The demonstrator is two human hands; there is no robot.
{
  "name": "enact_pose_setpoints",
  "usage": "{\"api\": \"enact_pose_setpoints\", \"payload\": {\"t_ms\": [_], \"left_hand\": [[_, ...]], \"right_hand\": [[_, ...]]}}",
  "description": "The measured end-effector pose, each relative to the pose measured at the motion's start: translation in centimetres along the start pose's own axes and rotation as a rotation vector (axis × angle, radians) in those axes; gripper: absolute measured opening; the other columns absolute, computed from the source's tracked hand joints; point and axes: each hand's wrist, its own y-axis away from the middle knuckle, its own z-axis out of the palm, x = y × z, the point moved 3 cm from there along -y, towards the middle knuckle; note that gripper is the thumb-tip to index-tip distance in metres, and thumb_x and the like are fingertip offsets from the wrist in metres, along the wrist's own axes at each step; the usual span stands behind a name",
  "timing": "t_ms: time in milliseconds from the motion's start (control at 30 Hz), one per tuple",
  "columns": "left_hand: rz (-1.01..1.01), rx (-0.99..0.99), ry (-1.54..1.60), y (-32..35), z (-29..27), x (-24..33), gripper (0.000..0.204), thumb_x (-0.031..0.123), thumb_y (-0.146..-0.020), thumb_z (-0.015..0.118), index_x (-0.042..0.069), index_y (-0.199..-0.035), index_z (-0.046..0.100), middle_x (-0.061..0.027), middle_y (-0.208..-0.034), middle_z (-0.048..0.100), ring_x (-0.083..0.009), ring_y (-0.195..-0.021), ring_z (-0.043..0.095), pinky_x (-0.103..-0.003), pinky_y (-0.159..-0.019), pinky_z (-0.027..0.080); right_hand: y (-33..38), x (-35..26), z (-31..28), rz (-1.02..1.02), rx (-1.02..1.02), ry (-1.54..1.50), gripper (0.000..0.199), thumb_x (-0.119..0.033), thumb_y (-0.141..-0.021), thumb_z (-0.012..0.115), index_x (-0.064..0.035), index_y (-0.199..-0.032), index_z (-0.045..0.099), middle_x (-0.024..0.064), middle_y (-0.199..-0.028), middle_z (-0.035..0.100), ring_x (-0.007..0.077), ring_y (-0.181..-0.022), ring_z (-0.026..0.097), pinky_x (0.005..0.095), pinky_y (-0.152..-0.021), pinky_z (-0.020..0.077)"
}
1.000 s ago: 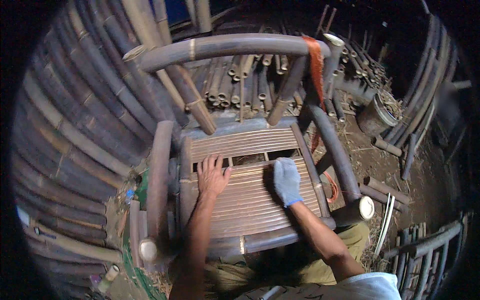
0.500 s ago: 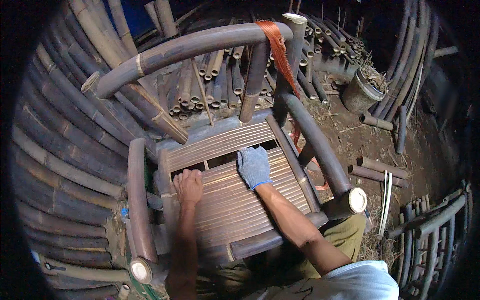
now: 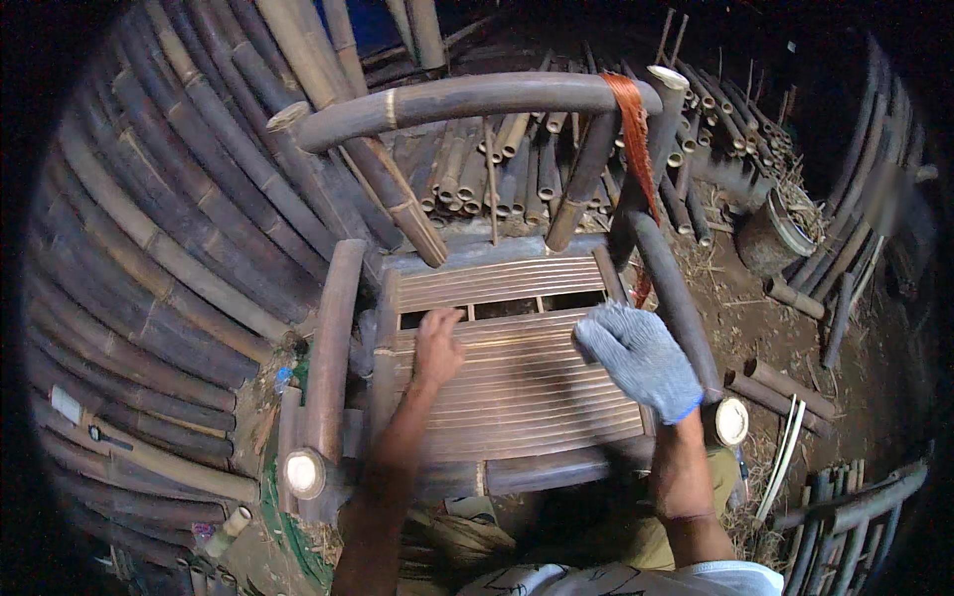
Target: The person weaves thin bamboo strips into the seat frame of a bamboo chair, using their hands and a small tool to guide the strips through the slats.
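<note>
A dark bamboo chair [image 3: 564, 475] stands before me, its seat made of thin split-bamboo slats [image 3: 527, 397]. Across the seat, toward the back, a gap [image 3: 505, 307] separates a narrow band of slats from the wider front part, and crosspieces show inside it. My bare left hand [image 3: 437, 348] is at the left end of this gap, fingers loosely bent and apart, with nothing seen in them. Over the seat's right side is my right hand [image 3: 644, 358] in a grey knitted glove, its fingers curled toward the thumb. Whatever it may hold is hidden.
An orange strap [image 3: 633, 129] hangs from the right of the chair's top rail. Bamboo poles [image 3: 179, 238] line the left, and cut bamboo pieces [image 3: 497, 169] lie stacked behind the chair. A bucket [image 3: 774, 236] and loose bamboo lengths [image 3: 790, 389] are on the ground at right.
My gloved right hand has lifted off the slats by the gap and moved right. My left hand has loosened its fingers near the gap's left end. The whole view has shifted.
</note>
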Motion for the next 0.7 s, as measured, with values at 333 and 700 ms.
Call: {"api": "enact_pose_setpoints", "payload": {"t_ms": [333, 700], "left_hand": [[0.081, -0.057, 0.434, -4.5, -8.1, 8.4, 0.021, 0.023, -0.090, 0.069, 0.003, -0.084, 0.069, -0.0146, -0.079, 0.064, -0.0279, -0.068, 0.063, -0.037, -0.064, 0.051], [-0.100, -0.577, -0.262, -4.5, -0.6, -5.1, 0.036, 0.027, -0.096, 0.043, 0.008, -0.102, 0.074, -0.0180, -0.114, 0.068, -0.0371, -0.108, 0.064, -0.048, -0.096, 0.048]], "right_hand": [[0.6, -6.9, -4.6, 0.009, 0.155, -0.292, 0.021, -0.021, -0.089, 0.068, -0.0010, -0.094, 0.071, 0.0065, -0.087, 0.066, 0.0115, -0.074, 0.063, 0.0265, -0.053, 0.0518], [-8.4, 4.2, 1.5, 0.195, 0.467, 0.414, 0.018, -0.021, -0.086, 0.063, -0.0056, -0.085, 0.072, 0.0200, -0.085, 0.069, 0.0355, -0.079, 0.067, 0.0438, -0.072, 0.0529]]}}
